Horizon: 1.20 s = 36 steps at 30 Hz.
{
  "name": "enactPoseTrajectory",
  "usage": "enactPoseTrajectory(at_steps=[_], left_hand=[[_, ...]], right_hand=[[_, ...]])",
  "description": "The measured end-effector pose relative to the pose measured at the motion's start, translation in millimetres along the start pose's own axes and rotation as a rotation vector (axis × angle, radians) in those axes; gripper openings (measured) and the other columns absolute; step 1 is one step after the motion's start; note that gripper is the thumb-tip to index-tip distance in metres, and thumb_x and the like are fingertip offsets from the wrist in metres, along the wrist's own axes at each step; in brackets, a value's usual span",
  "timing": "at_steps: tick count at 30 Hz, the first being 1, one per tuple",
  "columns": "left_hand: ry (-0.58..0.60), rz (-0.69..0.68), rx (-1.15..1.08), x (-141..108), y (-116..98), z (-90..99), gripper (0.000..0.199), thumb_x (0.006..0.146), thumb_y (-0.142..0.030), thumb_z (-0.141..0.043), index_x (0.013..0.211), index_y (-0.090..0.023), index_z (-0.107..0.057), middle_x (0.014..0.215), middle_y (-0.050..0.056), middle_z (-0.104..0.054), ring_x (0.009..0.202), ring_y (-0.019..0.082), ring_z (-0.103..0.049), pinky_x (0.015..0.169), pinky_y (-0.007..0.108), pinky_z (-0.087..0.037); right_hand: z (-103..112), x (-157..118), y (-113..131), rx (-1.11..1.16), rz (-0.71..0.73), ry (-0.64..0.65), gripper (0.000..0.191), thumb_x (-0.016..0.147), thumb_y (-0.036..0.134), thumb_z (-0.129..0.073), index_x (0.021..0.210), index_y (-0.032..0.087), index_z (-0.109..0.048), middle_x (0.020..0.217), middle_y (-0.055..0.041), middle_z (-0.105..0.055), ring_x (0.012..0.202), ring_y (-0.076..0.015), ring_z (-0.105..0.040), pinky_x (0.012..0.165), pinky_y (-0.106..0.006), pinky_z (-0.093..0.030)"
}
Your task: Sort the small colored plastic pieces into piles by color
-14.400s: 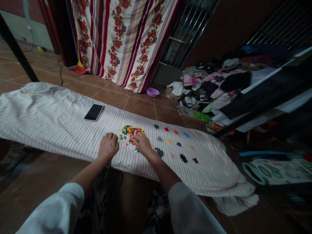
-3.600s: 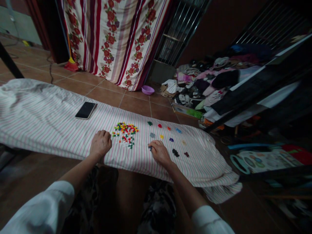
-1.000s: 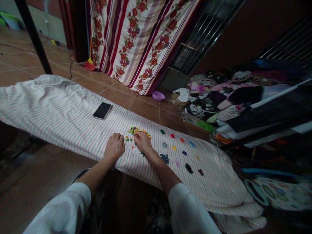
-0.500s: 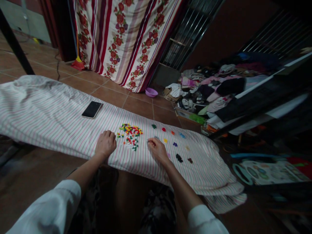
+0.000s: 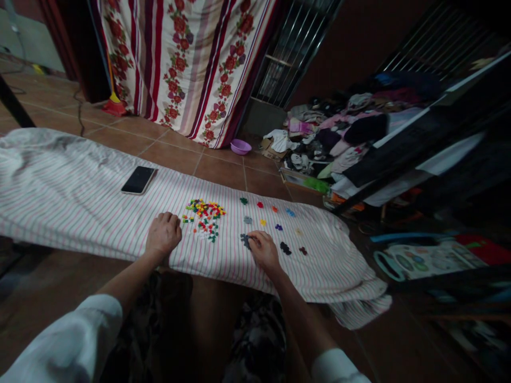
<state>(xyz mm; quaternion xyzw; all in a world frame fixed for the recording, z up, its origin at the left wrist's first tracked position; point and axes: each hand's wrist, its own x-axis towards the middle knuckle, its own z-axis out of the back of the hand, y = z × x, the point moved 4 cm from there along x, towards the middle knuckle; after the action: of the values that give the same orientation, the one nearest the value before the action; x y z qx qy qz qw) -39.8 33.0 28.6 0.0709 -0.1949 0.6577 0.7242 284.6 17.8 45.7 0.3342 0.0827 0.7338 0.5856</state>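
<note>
A mixed pile of small coloured pieces (image 5: 206, 211) lies on the striped cloth (image 5: 91, 197), with white, green and red ones at its near side. My left hand (image 5: 164, 233) rests on the cloth left of the pile, its fingers curled and closed; nothing shows in it. My right hand (image 5: 263, 249) is pinched at the right edge of a dark grey cluster (image 5: 245, 240); what its fingertips hold is too small to make out. Single-colour clusters lie beyond and to the right, among them green (image 5: 243, 201), red (image 5: 260, 205), yellow (image 5: 263, 222) and black (image 5: 285, 248).
A phone (image 5: 138, 180) lies on the cloth at the left. Past the cloth's far edge, a purple basin (image 5: 240, 147) stands on the tiled floor by a floral curtain (image 5: 187, 69). Heaped clothes (image 5: 335, 133) fill the back right.
My right hand has moved nearer to me relative to the clusters, uncovering a light grey cluster and the dark grey one. My left hand stays by the pile. The camera view has shifted.
</note>
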Motion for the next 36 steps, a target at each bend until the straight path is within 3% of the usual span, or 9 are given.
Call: enactPoseTrajectory(at_steps=[6, 28, 32, 36], left_hand=[[0.003, -0.007, 0.017, 0.6, 0.5, -1.2, 0.02, 0.084, -0.023, -0.043, 0.091, -0.017, -0.06, 0.093, 0.012, -0.059, 0.093, 0.027, -0.051, 0.084, 0.04, -0.04], [-0.032, -0.002, 0.021, 0.8, 1.1, -2.8, 0.016, 0.084, -0.023, -0.045, 0.088, -0.017, -0.059, 0.092, 0.011, -0.06, 0.092, 0.027, -0.052, 0.082, 0.039, -0.04], [-0.039, 0.002, 0.03, 0.4, 0.6, -2.8, 0.015, 0.084, -0.023, -0.045, 0.088, -0.017, -0.059, 0.092, 0.011, -0.059, 0.092, 0.026, -0.052, 0.084, 0.039, -0.04], [-0.037, 0.002, 0.028, 1.0, 0.6, -3.3, 0.015, 0.084, -0.023, -0.046, 0.089, -0.017, -0.059, 0.092, 0.011, -0.059, 0.092, 0.026, -0.051, 0.084, 0.039, -0.04]], right_hand=[[-5.9, -2.8, -5.1, -0.049, 0.012, -0.048, 0.018, 0.085, 0.026, -0.052, 0.09, 0.021, -0.069, 0.105, -0.0096, -0.063, 0.103, -0.0247, -0.056, 0.094, -0.042, -0.046], [-16.7, -0.7, -6.8, -0.131, 0.037, -0.051, 0.028, 0.086, 0.024, -0.048, 0.096, 0.019, -0.074, 0.112, -0.0127, -0.064, 0.105, -0.0254, -0.057, 0.095, -0.042, -0.047], [-15.8, 2.1, 2.3, -0.095, 0.062, -0.067, 0.028, 0.087, 0.025, -0.048, 0.098, 0.019, -0.073, 0.111, -0.0121, -0.065, 0.106, -0.0253, -0.057, 0.095, -0.042, -0.048], [-29.0, 2.8, 26.1, 0.03, 0.123, -0.015, 0.027, 0.088, 0.022, -0.046, 0.098, 0.019, -0.072, 0.105, -0.0102, -0.067, 0.102, -0.0223, -0.06, 0.093, -0.038, -0.05]])
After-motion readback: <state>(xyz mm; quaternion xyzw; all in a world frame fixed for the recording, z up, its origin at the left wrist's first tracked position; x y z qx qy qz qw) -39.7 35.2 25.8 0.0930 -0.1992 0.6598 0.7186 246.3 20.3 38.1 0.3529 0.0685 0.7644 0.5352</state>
